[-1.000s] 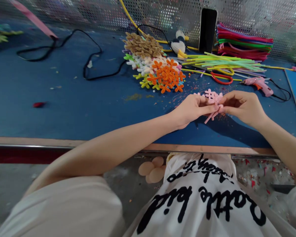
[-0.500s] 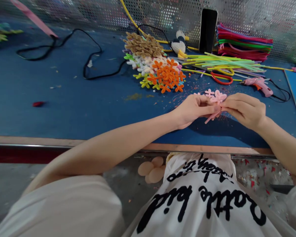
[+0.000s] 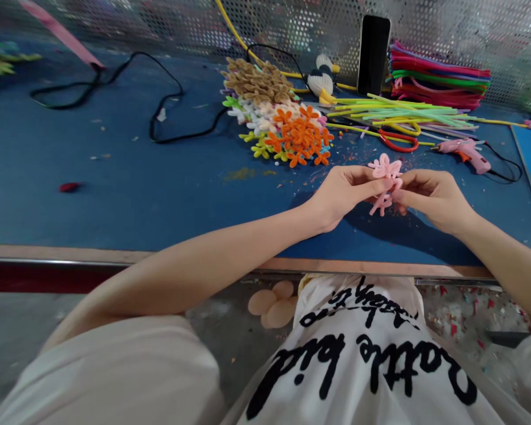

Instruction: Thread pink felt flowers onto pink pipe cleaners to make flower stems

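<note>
Both hands were up over the blue counter (image 3: 115, 177), meeting near its front edge. The left hand (image 3: 340, 192) had its fingers (image 3: 374, 188) pinched on the pink flower piece (image 3: 384, 177), and the right hand (image 3: 433, 195) was pinching the same piece from the other side. The flower's petals stood just above the two sets of fingertips, a short pink stem end poked out below them, and the whole thing hung clear of the counter, casting a dark shadow underneath.

How the stem was gripped was hard to make out, since the fingers covered the middle of it. The right forearm ran out of the picture's edge.

Beyond the hands lay a heap of flower shapes: orange flowers (image 3: 301, 139) nearest, white ones (image 3: 256, 118) behind them, tan ones (image 3: 256, 82) at the back, with a few yellow-green ones at the heap's near edge. Red-handled scissors (image 3: 398, 140) lay just beyond the hands, and a pink glue gun (image 3: 464, 150) sat to their right with its cord trailing. A sheaf of pale green and yellow pipe cleaners (image 3: 402, 111) lay past the scissors, and a stack of mixed-colour pipe cleaners (image 3: 438, 77) rested against the perforated metal wall (image 3: 513, 35). A dark phone (image 3: 372, 53) stood upright there. A black cable (image 3: 159, 112) looped across the left of the counter.
</note>
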Tool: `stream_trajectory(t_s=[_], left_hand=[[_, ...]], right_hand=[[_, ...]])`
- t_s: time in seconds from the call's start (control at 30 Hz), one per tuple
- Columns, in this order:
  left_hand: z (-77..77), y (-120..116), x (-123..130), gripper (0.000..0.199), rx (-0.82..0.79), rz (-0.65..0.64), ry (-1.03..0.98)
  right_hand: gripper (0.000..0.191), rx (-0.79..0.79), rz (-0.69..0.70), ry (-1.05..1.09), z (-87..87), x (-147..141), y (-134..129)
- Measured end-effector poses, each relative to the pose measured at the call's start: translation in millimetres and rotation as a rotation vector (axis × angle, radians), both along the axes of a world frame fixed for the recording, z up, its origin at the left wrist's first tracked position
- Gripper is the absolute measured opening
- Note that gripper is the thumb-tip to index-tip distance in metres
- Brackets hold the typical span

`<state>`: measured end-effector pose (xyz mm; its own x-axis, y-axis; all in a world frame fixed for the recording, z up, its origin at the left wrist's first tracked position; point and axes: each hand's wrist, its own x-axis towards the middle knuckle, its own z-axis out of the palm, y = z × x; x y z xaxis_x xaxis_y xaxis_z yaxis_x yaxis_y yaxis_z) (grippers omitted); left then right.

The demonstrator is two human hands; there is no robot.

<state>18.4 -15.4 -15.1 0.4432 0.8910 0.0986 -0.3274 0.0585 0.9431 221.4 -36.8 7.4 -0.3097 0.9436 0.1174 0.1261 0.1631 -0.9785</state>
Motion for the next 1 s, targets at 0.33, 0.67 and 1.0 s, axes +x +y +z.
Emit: stream_trajectory(t_s=[0.33,0.67,1.0], left_hand=[[5.4,-1.8,-1.9,0.044,0.148,0.028,0.114],[7.5,-3.8,-0.3,0.042,0.008,-0.124,0.020],[2.7,3.5,-1.1,0.050,-0.073,-0.185,0.078]], right_hand=[[0.024,-0.302,0.089,0.305,12.2,-5.5,-5.5],[0.030,-0.021,0.094,0.087,8.8,2.5,-0.8],[0.015,0.686,0.028,-0.351,6.9,11.9,4.8]])
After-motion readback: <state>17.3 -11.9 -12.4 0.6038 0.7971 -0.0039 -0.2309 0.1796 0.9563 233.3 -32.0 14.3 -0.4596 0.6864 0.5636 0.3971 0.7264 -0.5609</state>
